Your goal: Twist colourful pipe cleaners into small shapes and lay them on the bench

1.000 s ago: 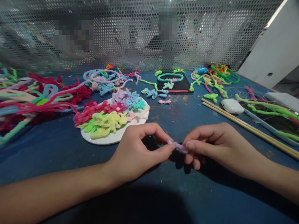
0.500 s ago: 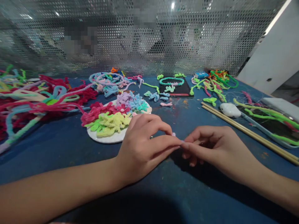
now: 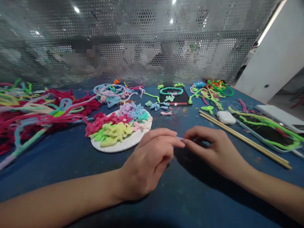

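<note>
Left hand point(image 3: 152, 158): since half a second ago it has rolled over, so its back faces us and its fingers curl under; its fingertips pinch one end of a short, fuzzy lilac chenille strand point(image 3: 180, 138).
Right hand point(image 3: 212, 142): thumb and forefinger press together on the strand's other end, arching wider behind the tips than half a second ago.
Lilac strand: held between the two hands, above the dark blue, paint-flecked table point(image 3: 190, 196). We see only a sliver, so we cannot tell what shape it has taken; we judge it to be still in the making.
White oval plate point(image 3: 131, 139): just beyond the left hand, heaped with soft flower-like chenille pieces point(image 3: 118, 128) grouped by colour: raspberry, lime, yellow, lilac, blue and pale pink. These look finished to us.
Table middle: a small pale-pink knotted piece point(image 3: 166, 113) lies off the plate, apparently shaped too.
Left heap: long raspberry and pastel chenille strands point(image 3: 54, 117) lie tangled; we take many of them to be unworked.
</note>
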`<action>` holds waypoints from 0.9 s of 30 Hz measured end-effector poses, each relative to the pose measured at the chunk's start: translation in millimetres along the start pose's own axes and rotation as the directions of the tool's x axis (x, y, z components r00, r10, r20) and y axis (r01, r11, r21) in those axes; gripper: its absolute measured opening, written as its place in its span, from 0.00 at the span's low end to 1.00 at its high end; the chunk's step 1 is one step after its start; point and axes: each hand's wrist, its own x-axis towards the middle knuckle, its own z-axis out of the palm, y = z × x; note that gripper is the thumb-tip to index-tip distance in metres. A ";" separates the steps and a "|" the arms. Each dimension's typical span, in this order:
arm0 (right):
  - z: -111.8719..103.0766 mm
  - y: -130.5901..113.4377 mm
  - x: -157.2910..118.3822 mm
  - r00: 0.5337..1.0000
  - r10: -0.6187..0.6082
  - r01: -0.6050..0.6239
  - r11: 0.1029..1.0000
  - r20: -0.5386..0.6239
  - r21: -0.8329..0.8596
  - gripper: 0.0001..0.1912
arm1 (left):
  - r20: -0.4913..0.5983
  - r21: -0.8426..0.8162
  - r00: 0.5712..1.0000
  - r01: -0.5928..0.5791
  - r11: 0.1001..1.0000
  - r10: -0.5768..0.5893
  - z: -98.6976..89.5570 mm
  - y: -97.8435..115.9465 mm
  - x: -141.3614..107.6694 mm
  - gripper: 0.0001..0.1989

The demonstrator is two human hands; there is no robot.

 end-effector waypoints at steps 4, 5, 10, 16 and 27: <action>-4.5 13.1 8.7 0.991 -0.087 0.078 0.993 -0.103 -0.085 0.05 | 0.015 -0.493 0.913 0.362 0.791 -0.408 5.5 2.9 -4.0 0.07; -5.1 15.0 9.9 0.989 -0.091 0.080 0.993 -0.120 -0.092 0.06 | 0.023 -0.540 0.857 0.445 0.715 -0.516 6.3 2.2 -4.1 0.08; -4.5 13.3 9.1 0.976 -0.120 0.105 0.990 -0.180 -0.092 0.05 | 0.176 -0.376 0.641 0.745 0.550 -0.747 2.6 -3.0 2.2 0.10; -3.2 9.9 6.0 0.983 -0.143 0.135 0.988 -0.116 -0.073 0.04 | 0.335 -0.064 0.841 0.469 0.881 -0.424 -3.3 2.5 4.9 0.13; -2.1 14.0 9.2 0.980 -0.111 0.103 0.993 -0.165 -0.058 0.07 | 0.163 -0.386 0.735 0.662 0.643 -0.658 2.4 12.0 -4.6 0.16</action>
